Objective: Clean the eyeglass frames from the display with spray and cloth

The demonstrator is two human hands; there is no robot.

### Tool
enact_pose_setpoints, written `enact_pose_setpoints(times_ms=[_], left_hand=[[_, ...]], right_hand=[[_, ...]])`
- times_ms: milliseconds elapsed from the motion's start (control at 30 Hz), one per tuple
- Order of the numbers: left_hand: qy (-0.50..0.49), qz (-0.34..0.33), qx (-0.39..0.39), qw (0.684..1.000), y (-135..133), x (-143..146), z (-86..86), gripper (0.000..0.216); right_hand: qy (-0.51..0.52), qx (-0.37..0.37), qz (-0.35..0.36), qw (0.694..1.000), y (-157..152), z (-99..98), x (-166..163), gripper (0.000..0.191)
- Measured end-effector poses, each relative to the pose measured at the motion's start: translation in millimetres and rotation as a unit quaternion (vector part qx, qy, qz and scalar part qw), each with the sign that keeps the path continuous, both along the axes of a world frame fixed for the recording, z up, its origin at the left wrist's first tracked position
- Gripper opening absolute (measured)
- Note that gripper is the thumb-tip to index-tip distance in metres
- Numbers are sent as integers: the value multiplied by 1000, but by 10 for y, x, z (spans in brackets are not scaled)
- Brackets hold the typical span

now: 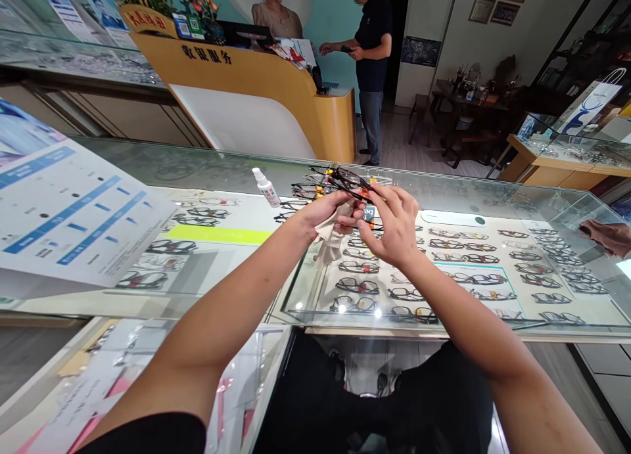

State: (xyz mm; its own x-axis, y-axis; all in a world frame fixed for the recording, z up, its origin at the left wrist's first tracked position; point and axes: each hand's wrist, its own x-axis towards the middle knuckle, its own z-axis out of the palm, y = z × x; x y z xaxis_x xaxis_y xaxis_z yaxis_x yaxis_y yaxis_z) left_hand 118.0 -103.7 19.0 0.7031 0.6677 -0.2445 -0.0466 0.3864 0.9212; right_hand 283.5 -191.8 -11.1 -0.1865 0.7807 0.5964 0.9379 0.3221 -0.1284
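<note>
Grip: a pair of dark-framed glasses (351,178) is being held between both hands above the glass counter (582,334), the fingers of the right hand (394,221) closed on its right side. A beige cloth (328,250) is being gripped in the left hand (321,209), its loose end hanging below; whether the lenses are being touched by it cannot be told. Just beyond, other glasses (305,191) are being partly hidden by the hands. Left of these, a white spray bottle (267,188) is being supported upright by the counter top. Rows of frames (451,245) are being displayed under the glass. At far left, the counter is being partly covered by a printed sheet (89,217); below, packets (108,375) are being contained in an open drawer (276,352).
</note>
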Motion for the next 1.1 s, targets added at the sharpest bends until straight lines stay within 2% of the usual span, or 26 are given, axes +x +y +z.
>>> enact_pose_setpoints(times_ms=[100,200,267,400,467,533,600,700,767,833,1000,1100], left_hand=[[-6,-19,-7,1000,-54,-9,28,43],[-10,1,-31,999,-86,-6,37,40],[2,19,-20,1000,-84,-2,22,37],[55,57,89,993,-44,7,-37,36],[68,85,144,984,-29,15,-62,37],[75,107,190,973,-27,29,-79,39],[87,113,228,963,-35,43,-89,41],[98,115,256,955,-52,60,-97,41],[94,119,263,953,-59,63,-102,40],[87,123,254,956,-55,60,-108,39],[9,147,128,981,20,29,-109,37],[-65,143,47,987,94,-18,-82,29]], right_hand=[[-25,-7,3,1000,2,-6,10,61],[-31,-5,10,999,0,-4,19,59],[-30,1,14,999,-10,3,14,56],[29,18,-11,999,-16,28,-4,47],[102,13,-22,994,26,29,6,41],[201,-14,-4,979,105,10,41,36],[321,-70,46,943,203,-26,90,38],[492,-169,114,846,317,-88,155,38],[568,-207,134,785,347,-108,173,37],[615,-230,145,740,345,-97,172,37],[697,-259,158,650,305,31,181,35],[710,-274,171,626,307,89,223,36]])
